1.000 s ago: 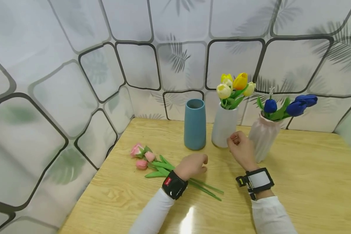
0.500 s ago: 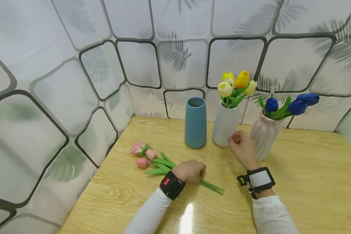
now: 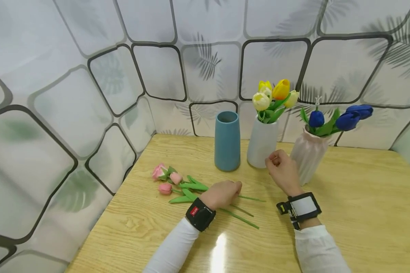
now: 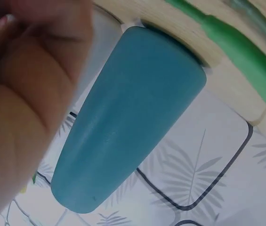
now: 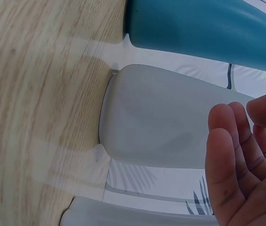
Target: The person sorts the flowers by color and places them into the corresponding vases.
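Note:
My left hand (image 3: 222, 194) is over the stems of the pink flowers on the table, its curled fingers gripping a flower stem (image 3: 253, 198). A pink rose (image 3: 159, 171) and two pink tulips (image 3: 165, 188) lie to its left, with green leaves (image 3: 188, 194) by the wrist. The left wrist view shows the blue vase (image 4: 128, 117) beyond that hand (image 4: 34, 80); the grip itself is hidden. My right hand (image 3: 283, 172) hovers with loosely bent fingers and nothing in them, in front of the white vase (image 5: 161, 117).
Yellow and cream tulips (image 3: 273, 94) fill the white vase. Blue tulips (image 3: 348, 119) stand in the ribbed pale pink vase (image 3: 309, 157) at right. The blue vase holds no flowers. A patterned curtain (image 3: 212, 72) runs along the table's (image 3: 362, 212) back and left.
My left hand dipped onto the stems and gathered them, then rose slightly. The stems now fan out, one of them swung toward the back. My right hand has stayed in place.

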`<state>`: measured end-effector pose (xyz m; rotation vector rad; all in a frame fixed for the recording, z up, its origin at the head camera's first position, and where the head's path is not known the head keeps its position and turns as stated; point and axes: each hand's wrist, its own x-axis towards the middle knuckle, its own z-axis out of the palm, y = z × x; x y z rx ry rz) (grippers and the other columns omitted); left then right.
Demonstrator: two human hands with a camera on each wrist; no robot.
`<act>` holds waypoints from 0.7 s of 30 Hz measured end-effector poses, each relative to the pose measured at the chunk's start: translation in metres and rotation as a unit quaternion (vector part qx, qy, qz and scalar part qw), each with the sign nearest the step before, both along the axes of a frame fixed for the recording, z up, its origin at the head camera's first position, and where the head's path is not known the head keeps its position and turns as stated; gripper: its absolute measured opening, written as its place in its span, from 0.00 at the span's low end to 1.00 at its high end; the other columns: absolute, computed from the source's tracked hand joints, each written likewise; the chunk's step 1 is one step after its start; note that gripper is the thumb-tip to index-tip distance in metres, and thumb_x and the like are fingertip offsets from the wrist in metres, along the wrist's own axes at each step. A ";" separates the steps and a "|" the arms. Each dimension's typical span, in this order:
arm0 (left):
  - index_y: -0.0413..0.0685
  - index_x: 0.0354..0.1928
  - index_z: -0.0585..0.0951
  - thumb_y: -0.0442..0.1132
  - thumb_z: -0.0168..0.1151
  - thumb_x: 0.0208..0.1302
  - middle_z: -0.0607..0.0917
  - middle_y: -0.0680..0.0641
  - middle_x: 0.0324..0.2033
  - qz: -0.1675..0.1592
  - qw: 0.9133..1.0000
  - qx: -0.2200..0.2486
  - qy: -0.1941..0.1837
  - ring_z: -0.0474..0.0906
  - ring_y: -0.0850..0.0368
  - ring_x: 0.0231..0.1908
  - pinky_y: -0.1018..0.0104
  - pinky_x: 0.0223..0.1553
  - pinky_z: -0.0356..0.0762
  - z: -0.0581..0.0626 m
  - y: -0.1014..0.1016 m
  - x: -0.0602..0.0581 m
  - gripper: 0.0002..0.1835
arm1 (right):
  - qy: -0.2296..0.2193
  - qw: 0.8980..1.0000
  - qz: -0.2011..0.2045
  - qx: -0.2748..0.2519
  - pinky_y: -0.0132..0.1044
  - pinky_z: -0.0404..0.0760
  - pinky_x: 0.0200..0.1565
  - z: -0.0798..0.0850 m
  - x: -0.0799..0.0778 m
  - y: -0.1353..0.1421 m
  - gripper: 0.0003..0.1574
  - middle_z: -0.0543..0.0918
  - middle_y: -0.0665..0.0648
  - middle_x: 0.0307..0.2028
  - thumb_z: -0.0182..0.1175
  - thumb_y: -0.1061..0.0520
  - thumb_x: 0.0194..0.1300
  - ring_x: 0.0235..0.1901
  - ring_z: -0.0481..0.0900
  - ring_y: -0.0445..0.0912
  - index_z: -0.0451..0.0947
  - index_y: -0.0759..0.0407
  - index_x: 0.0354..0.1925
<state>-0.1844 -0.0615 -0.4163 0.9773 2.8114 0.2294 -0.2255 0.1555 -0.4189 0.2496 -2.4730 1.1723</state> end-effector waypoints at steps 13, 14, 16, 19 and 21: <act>0.51 0.22 0.74 0.42 0.49 0.73 0.70 0.54 0.17 0.060 0.989 0.118 0.068 0.65 0.61 0.24 0.73 0.26 0.64 0.000 0.002 -0.005 0.17 | 0.006 1.000 0.013 0.002 0.34 0.72 0.17 -0.001 0.001 -0.002 0.07 0.80 0.57 0.22 0.56 0.56 0.66 0.16 0.76 0.42 0.73 0.61 0.36; 0.52 0.21 0.74 0.42 0.49 0.72 0.69 0.54 0.17 0.066 0.987 0.129 0.072 0.65 0.61 0.24 0.73 0.26 0.64 0.001 0.002 -0.004 0.18 | 0.005 1.000 0.015 0.002 0.34 0.72 0.17 -0.001 0.000 -0.002 0.07 0.80 0.57 0.22 0.56 0.56 0.66 0.16 0.77 0.42 0.73 0.61 0.36; 0.52 0.20 0.74 0.43 0.51 0.71 0.69 0.54 0.16 0.075 0.983 0.142 0.083 0.63 0.60 0.23 0.74 0.24 0.62 0.004 0.003 -0.003 0.18 | 0.006 1.000 0.019 0.002 0.34 0.73 0.18 -0.001 0.000 -0.002 0.07 0.80 0.57 0.22 0.56 0.57 0.66 0.16 0.77 0.42 0.73 0.61 0.36; 0.52 0.18 0.72 0.43 0.54 0.70 0.67 0.54 0.16 0.087 0.980 0.147 0.098 0.62 0.61 0.23 0.74 0.22 0.61 0.008 0.004 0.000 0.18 | 0.010 1.000 0.026 0.003 0.35 0.73 0.18 -0.002 0.000 -0.001 0.07 0.80 0.57 0.21 0.56 0.57 0.66 0.16 0.77 0.42 0.74 0.61 0.36; 0.52 0.18 0.71 0.43 0.56 0.69 0.67 0.53 0.17 0.092 0.979 0.144 0.108 0.62 0.61 0.23 0.75 0.21 0.61 0.011 0.005 0.003 0.18 | 0.010 1.000 0.029 0.005 0.35 0.73 0.18 -0.002 0.000 -0.001 0.07 0.80 0.56 0.21 0.57 0.56 0.66 0.16 0.77 0.42 0.74 0.60 0.36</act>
